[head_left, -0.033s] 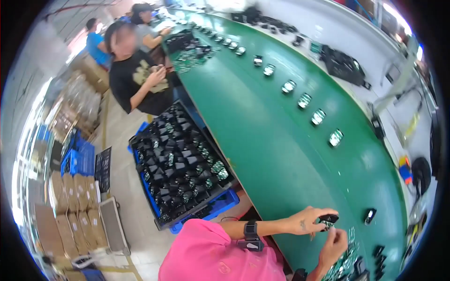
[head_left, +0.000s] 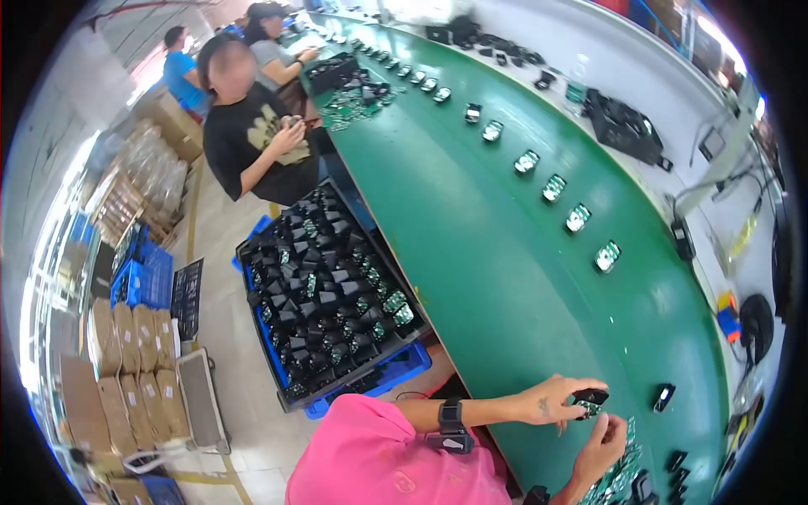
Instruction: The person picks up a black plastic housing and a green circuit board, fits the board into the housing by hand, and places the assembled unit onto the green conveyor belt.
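Observation:
My left hand reaches over the green bench from the left, its fingers closed around a small black housing with a green circuit board in it. Just below and right of that housing is my right hand, thumb and fingers pinched together; whatever they hold, if anything, is too small to make out. A heap of loose green circuit boards lies beside and partly under my right hand. One more black housing rests on the bench to the right of my hands.
Housings with boards stand in a long row down the green bench. A black tray full of parts sits on blue crates at the bench's left edge. Nearby, a person in black holds a small part. Several black housings lie lower right.
The view has shifted slightly. My right hand is a little lower, farther from the housing, and the housing in my left hand has tilted so that more of its board shows.

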`<control>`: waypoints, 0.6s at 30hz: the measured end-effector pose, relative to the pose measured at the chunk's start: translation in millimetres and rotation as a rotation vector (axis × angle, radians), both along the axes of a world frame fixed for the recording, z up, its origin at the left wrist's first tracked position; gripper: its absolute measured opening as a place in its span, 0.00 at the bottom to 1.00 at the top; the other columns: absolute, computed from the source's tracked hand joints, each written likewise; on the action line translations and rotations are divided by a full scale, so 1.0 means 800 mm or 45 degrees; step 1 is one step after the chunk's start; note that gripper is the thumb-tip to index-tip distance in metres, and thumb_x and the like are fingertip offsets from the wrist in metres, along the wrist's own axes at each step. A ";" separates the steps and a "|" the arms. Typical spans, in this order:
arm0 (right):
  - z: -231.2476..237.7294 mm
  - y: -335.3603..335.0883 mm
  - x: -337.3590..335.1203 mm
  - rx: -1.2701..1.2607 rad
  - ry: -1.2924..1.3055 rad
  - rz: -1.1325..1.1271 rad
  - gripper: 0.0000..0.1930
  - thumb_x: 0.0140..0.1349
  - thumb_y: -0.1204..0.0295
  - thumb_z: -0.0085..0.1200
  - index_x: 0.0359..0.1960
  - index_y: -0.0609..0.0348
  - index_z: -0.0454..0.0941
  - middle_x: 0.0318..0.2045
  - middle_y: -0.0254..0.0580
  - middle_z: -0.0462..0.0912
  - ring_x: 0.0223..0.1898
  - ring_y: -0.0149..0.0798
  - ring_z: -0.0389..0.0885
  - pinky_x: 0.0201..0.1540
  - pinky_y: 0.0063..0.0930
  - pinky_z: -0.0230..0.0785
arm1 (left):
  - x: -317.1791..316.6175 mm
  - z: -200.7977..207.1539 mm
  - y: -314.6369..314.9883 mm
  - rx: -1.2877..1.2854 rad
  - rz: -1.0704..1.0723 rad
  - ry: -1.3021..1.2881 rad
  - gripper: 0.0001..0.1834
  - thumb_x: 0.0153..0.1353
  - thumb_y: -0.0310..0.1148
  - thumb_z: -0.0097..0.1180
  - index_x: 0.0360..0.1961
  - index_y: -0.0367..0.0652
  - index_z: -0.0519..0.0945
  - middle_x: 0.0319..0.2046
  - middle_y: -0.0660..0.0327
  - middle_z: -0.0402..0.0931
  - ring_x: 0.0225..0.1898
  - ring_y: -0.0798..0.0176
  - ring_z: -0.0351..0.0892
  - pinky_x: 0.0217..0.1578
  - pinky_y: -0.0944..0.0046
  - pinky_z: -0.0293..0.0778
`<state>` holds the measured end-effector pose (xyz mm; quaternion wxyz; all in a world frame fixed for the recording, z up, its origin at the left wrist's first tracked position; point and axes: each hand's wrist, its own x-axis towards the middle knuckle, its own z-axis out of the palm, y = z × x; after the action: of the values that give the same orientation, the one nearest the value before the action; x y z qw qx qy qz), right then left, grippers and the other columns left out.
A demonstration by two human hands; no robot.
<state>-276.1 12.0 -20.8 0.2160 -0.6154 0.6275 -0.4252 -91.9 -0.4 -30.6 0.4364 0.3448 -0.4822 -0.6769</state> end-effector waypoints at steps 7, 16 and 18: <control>-0.048 -0.023 -0.026 0.400 -0.353 0.308 0.08 0.70 0.71 0.52 0.33 0.62 0.72 0.22 0.33 0.74 0.18 0.23 0.68 0.19 0.15 0.60 | 0.019 -0.023 0.006 -0.084 -0.035 -0.015 0.41 0.47 0.21 0.55 0.68 0.43 0.64 0.44 0.52 0.80 0.25 0.63 0.83 0.30 0.63 0.79; -0.045 -0.010 -0.018 0.437 -0.677 0.264 0.12 0.70 0.70 0.53 0.26 0.58 0.71 0.18 0.30 0.73 0.15 0.20 0.65 0.16 0.13 0.54 | 0.016 -0.025 -0.009 -0.461 -0.027 -0.170 0.37 0.48 0.18 0.53 0.65 0.42 0.68 0.47 0.50 0.79 0.29 0.57 0.82 0.31 0.60 0.77; -0.061 -0.014 -0.034 0.420 -0.790 0.198 0.13 0.71 0.69 0.52 0.25 0.55 0.71 0.15 0.27 0.71 0.13 0.18 0.62 0.14 0.12 0.49 | 0.009 -0.037 -0.012 -0.594 -0.040 -0.252 0.36 0.49 0.18 0.54 0.64 0.43 0.69 0.47 0.50 0.79 0.29 0.56 0.81 0.30 0.60 0.77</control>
<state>-303.2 1.2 -69.5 0.5242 -0.4598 0.5436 -0.4672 -85.0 -9.8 -60.0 0.4442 0.2919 -0.6710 -0.5169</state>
